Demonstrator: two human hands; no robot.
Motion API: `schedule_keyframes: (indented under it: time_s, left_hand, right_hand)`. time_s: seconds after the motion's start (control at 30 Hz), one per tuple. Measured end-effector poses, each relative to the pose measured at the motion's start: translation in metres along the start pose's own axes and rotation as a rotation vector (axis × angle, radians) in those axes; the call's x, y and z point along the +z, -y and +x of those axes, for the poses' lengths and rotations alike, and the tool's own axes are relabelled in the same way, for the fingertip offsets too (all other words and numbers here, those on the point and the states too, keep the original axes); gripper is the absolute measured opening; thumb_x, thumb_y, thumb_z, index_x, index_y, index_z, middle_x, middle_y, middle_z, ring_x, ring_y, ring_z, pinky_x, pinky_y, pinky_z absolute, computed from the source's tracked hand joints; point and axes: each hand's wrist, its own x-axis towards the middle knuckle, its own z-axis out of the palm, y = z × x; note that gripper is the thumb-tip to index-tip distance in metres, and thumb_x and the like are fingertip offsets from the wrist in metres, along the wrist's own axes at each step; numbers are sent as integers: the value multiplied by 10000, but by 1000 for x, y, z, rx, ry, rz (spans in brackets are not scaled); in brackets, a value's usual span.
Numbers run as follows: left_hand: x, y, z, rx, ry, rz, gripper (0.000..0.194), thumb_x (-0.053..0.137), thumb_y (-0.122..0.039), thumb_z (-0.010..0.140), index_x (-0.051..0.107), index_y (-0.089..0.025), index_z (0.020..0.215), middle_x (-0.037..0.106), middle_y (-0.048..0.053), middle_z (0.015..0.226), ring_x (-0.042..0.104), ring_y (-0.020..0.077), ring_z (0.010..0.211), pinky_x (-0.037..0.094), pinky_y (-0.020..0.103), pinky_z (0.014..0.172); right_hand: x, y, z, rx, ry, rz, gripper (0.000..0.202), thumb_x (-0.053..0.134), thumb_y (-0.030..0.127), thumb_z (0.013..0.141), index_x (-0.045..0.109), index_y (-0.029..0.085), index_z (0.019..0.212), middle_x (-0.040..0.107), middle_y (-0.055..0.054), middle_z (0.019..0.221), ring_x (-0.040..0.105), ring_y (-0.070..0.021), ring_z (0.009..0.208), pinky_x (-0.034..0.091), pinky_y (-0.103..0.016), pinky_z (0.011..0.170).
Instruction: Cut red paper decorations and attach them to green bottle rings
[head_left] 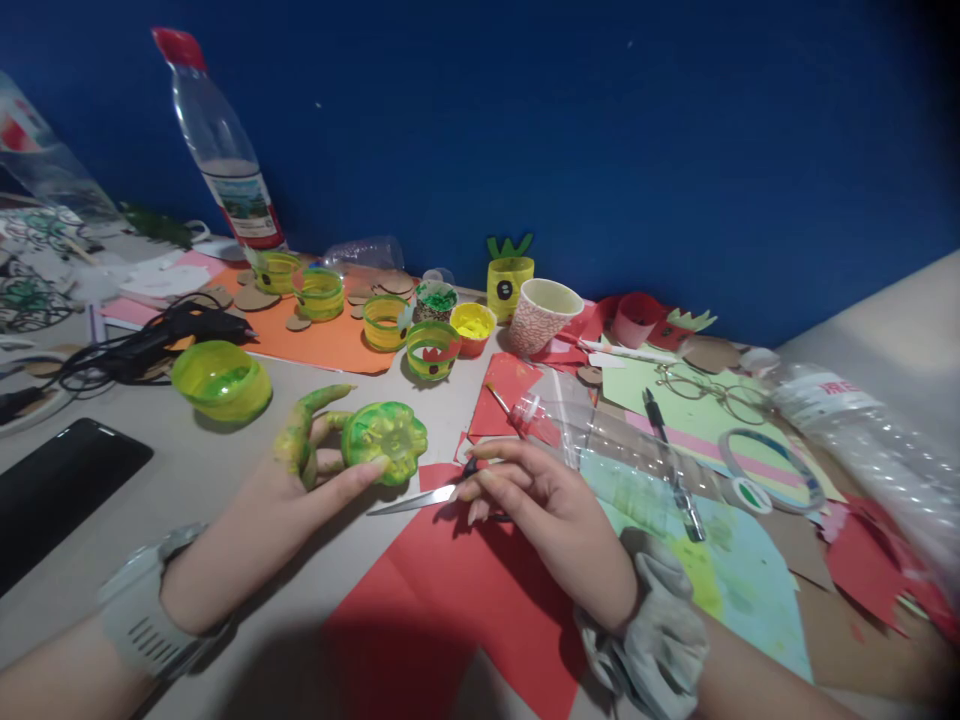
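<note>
My left hand (322, 455), with yellow-green paint on its fingers, grips a green-painted bottle bottom (385, 443) by its edge, the lobed base turned toward me. In my right hand (525, 490) is a pair of scissors (424, 498), its dark handle partly hidden by my fingers. The blades point left, just below the bottle bottom and apart from it. Under my right hand lies a sheet of red paper (450, 580). Left of my left hand stands a larger yellow-green painted plastic cup (222, 383).
Behind my hands are several painted cups (433, 350), a patterned paper cup (544, 315) and an upright bottle (225, 150). A phone (67, 490) and a glue gun (202, 325) lie left. At right are a clear bottle (622, 440), a pen (675, 470), glasses (712, 390) and tape (772, 465).
</note>
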Motion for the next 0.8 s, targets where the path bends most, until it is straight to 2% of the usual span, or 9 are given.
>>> schedule_keyframes:
  time_s: [0.2,0.43,0.53,0.8]
  left_hand:
    - [-1,3,2,45,25,14,597,692,-398,799,412,-309,1317,631,38,1248,612,256,1149,603,237,770]
    - [-3,7,2,36,-45,140,599,697,-445,777,444,-321,1305,562,41,1340,438,323,1314,598,269,809]
    - [-2,6,1,35,-60,160,607,701,-447,769,449,-303,1302,564,50,1337,434,332,1314,598,274,811]
    - [-2,0,0,37,16,129,584,673,-403,806,408,-302,1316,593,39,1304,498,291,1271,592,256,820]
  right_hand:
    - [-1,-1,1,-10,15,21,116,614,283,897,594,172,866,737,-49,798,681,-128,663,552,-253,661]
    - [0,-5,0,-31,46,26,87,571,224,930,539,180,862,707,-36,795,692,-134,744,549,-252,705]
    - [-1,-6,-1,-41,57,27,94,566,213,932,521,184,856,699,-31,792,692,-135,754,550,-255,710]
    - [-1,-6,0,-5,70,60,117,557,226,941,462,205,875,704,-15,784,697,-141,765,546,-269,722]
